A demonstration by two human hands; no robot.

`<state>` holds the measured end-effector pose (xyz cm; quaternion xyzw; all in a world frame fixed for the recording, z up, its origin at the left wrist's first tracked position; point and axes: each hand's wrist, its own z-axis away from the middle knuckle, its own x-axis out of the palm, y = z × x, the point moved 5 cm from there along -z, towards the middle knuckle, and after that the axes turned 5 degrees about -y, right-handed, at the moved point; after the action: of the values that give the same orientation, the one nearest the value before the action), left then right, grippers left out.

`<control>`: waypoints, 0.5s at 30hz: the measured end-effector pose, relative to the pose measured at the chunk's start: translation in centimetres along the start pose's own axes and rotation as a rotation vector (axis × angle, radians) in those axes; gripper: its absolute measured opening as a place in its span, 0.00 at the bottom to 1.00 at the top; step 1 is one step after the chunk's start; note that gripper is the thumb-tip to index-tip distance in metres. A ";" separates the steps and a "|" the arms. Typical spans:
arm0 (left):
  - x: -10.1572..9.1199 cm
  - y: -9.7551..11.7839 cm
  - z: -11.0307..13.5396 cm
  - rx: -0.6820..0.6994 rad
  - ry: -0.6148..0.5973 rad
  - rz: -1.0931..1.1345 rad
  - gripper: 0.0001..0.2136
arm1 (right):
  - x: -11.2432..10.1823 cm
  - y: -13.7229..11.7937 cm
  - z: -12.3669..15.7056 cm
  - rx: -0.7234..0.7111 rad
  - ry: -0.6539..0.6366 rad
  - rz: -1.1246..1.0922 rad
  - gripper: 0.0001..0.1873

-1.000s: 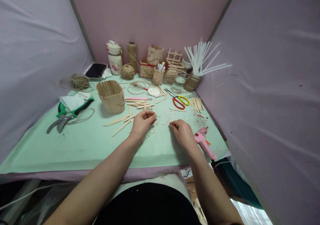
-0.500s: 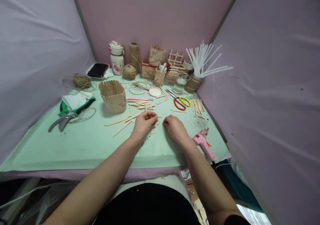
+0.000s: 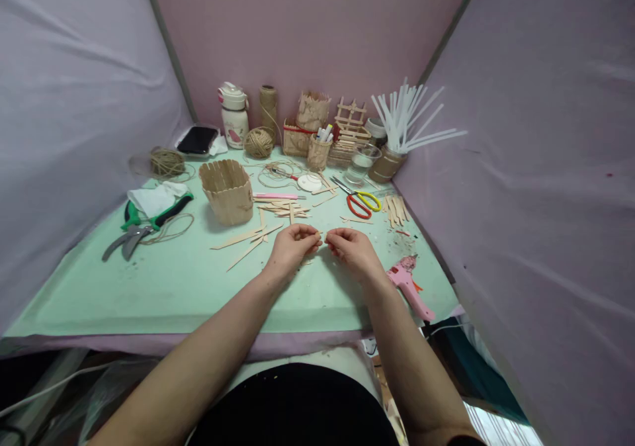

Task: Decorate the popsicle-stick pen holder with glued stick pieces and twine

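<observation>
Over the middle of the green table, my left hand (image 3: pixel 296 249) is closed in a pinch, and whatever lies between its fingertips is too small to name. My right hand (image 3: pixel 351 250) is also pinched, its fingertips almost meeting the left ones. Left of my left hand lie loose wooden craft sticks (image 3: pixel 245 236), with a further pile of sticks (image 3: pixel 282 209) just beyond. A basket made of wooden sticks (image 3: pixel 227 194) stands upright behind them. The pink glue gun (image 3: pixel 411 288) rests beside my right forearm.
Red-and-yellow scissors (image 3: pixel 360 201) lie beyond my right hand. Green-handled pruning shears (image 3: pixel 141 227) are at the left. Along the back stand a bottle (image 3: pixel 234 118), twine balls (image 3: pixel 258 143), a cup of water (image 3: pixel 361 167) and a jar (image 3: pixel 385 166) of white glue sticks.
My hands have come closer together. The right fingertips have lifted from near the table to meet the left ones. The view has shifted slightly.
</observation>
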<state>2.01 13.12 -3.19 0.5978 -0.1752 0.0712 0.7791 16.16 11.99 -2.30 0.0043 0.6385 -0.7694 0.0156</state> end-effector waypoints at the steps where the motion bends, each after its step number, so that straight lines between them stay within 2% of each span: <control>1: 0.0 0.0 0.0 -0.004 -0.001 0.008 0.12 | 0.1 0.0 0.0 0.001 0.013 -0.013 0.10; 5: 0.2 0.1 0.2 -0.012 0.001 0.038 0.12 | 0.5 0.1 0.1 0.000 0.069 -0.074 0.10; 15: 0.3 0.1 0.2 -0.032 0.008 0.053 0.11 | 1.0 0.3 0.3 -0.020 0.118 -0.117 0.11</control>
<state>2.20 12.92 -2.97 0.5803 -0.1889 0.0911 0.7870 15.19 11.60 -2.55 0.0121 0.6450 -0.7611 -0.0670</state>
